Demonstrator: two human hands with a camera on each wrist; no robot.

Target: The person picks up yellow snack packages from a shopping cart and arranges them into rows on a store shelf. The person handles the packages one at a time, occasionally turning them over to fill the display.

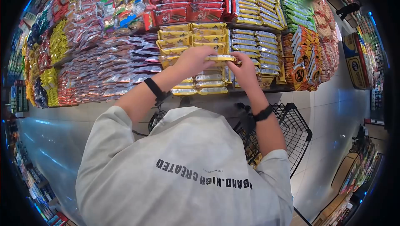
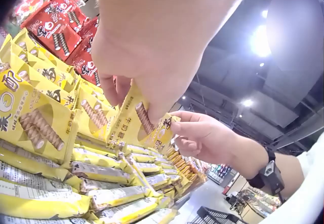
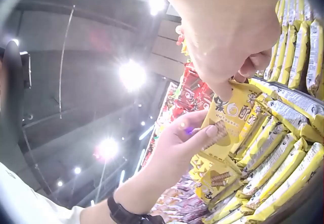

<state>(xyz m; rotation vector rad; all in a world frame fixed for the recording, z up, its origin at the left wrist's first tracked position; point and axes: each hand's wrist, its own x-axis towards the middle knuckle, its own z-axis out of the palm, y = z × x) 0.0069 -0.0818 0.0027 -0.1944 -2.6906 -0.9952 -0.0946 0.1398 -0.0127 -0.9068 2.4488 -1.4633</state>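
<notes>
Both hands hold one yellow packet of wafer rolls (image 1: 221, 58) above the rows of snacks. My left hand (image 1: 192, 61) pinches one end between thumb and fingers. At the other end, my right hand (image 1: 245, 73) grips the packet's edge. In the left wrist view the packet (image 2: 135, 122) faces the camera, its printed rolls partly covered by the left thumb. The right wrist view shows the left thumb on the packet's front (image 3: 228, 115). Right below lie stacked yellow packets (image 1: 210, 84), some upright with their fronts showing, others on edge.
Red packets (image 1: 168, 16) fill the shelf behind, with silvery wrapped snacks (image 1: 112, 65) to the left. Orange packets (image 1: 302, 59) and green packets (image 1: 296, 9) stand to the right. A black wire shopping cart (image 1: 291, 130) is by the person's right side, on the tiled floor.
</notes>
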